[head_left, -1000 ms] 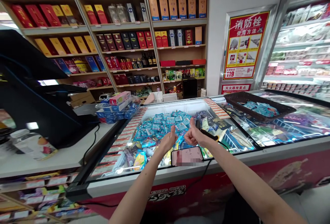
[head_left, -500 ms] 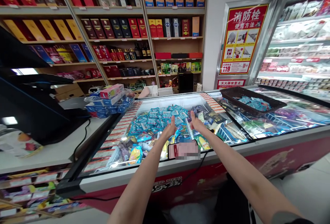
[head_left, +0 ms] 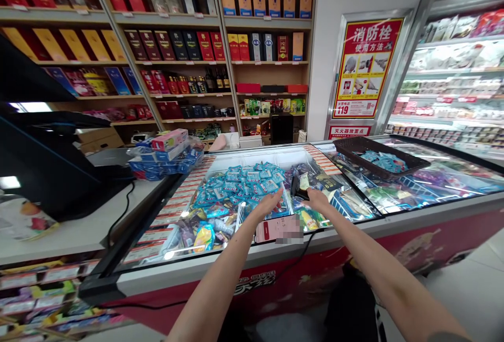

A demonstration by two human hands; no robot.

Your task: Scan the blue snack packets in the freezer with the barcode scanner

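Note:
My right hand is closed around a black handheld object, shaped somewhat like a barcode scanner, above the chest freezer. Across from it, my left hand is held with its fingers stretched toward the right and nothing visible in it. Beneath my hands the freezer holds a heap of small blue packets and several other wrapped goods, split by a white wire divider. A phone with a pink and white screen, partly pixelated, lies on the near edge between my forearms.
A brown tray with more blue packets rests on the freezer at right. Plastic-wrapped boxes and a black monitor stand on the left counter. A black cable hangs down the freezer front. Stocked shelves line the back.
Both thumbs were raised before; now they are lowered. My right hand has moved slightly right and down and has taken hold of the black object. My left hand has turned its fingers rightward.

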